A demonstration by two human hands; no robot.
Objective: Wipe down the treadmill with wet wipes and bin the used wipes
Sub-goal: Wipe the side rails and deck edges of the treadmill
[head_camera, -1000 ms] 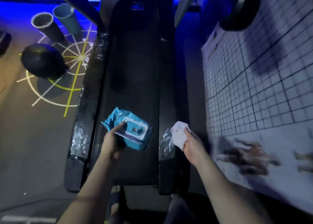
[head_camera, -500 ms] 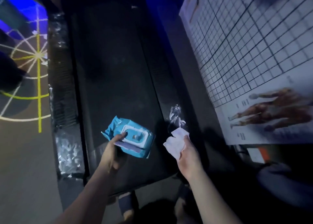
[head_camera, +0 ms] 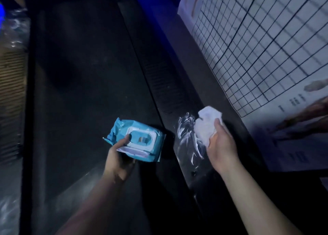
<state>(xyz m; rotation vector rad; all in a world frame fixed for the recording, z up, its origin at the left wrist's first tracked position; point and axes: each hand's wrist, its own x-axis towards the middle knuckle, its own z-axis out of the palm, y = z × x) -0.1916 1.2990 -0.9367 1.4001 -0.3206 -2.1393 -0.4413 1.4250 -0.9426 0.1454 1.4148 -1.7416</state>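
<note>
Dim gym room, blue light glowing at the far edge; gridded wall chart [head_camera: 257, 48] standing just beside the machine on the right.

Treadmill [head_camera: 85, 92]: dark belt running up the frame, right side rail [head_camera: 165, 85] lying between belt and chart.

Right hand [head_camera: 221, 146]: fingers curling round a bunched white wipe [head_camera: 206, 126], pressing it on the rail beside a wet streak [head_camera: 186, 137].

Left hand [head_camera: 119, 156]: fingers gripping the blue wipes pack [head_camera: 140, 142] above the belt, lid flap appearing open.

Risks, as judged:
- The wad is covering little rail per pass, so patches are likely going missed.
- The open flap is letting the remaining wipes dry.
- The pack is occupying one hand, so a slip onto the belt is possible.

No bin is showing.
</note>
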